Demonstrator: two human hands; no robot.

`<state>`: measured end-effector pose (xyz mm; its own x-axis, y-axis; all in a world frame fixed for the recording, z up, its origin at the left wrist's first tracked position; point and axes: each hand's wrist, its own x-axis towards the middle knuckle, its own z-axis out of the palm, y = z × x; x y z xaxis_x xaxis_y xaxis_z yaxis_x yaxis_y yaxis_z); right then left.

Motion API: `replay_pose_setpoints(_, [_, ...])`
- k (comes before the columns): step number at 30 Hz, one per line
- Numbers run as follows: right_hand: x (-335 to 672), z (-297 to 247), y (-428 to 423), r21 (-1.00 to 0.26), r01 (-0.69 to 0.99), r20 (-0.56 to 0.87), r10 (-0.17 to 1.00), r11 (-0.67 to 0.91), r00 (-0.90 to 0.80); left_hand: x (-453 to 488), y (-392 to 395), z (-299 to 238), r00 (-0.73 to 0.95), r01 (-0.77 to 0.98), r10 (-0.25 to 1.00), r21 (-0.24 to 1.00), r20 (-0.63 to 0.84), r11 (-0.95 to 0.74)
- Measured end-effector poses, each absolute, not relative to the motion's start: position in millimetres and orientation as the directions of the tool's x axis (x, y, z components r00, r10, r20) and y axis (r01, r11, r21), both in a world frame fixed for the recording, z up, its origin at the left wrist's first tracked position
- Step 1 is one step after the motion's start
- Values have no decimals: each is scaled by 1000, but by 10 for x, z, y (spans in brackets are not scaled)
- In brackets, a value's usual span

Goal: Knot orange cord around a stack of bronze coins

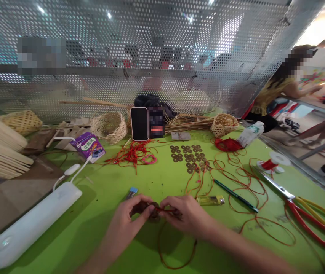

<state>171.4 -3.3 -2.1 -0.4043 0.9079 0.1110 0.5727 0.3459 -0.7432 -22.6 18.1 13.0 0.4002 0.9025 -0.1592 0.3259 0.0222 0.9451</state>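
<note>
Head view, lower centre: left hand (pixel 130 220) grip pinches coin bundle (pixel 153 214) over green surface (pixel 165 179). Right hand (pixel 186 217) grip pinches red cord (pixel 163 209) at the bundle. I'd keep the cord taut and the coins flat.

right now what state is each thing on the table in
left hand, grip shut on coin bundle
right hand, grip shut on coin bundle
phone, propped upright, screen dark
drink carton, lying down
lighter, lying flat
loose coins, laid flat in rows
plastic bottle, lying on its side
</note>
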Motion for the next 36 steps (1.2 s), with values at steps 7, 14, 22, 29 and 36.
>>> replay_pose_setpoints(7, [1707, 71, -6, -846, 507, 27, 963, 165, -268, -233, 174, 80, 379, 275, 908, 959, -177, 72])
replay_pose_setpoints(14, [1724, 95, 1, -859, 490, 0, 958, 147, -287, -225, 182, 98, 361, 265, 914, 960, -185, 89])
replay_pose_setpoints(22, [1729, 91, 7, -873, 472, -13, 959, 127, -283, -218, 161, 65, 336, 247, 920, 962, -199, 118])
replay_pose_setpoints(29, [1722, 63, 11, -876, 473, -28, 968, 96, -249, -191, 152, 98, 316, 278, 933, 957, -171, 81])
replay_pose_setpoints(36, [1724, 77, 16, -863, 487, -37, 944, 135, -327, -192, 143, 112, 318, 327, 940, 945, -122, 12])
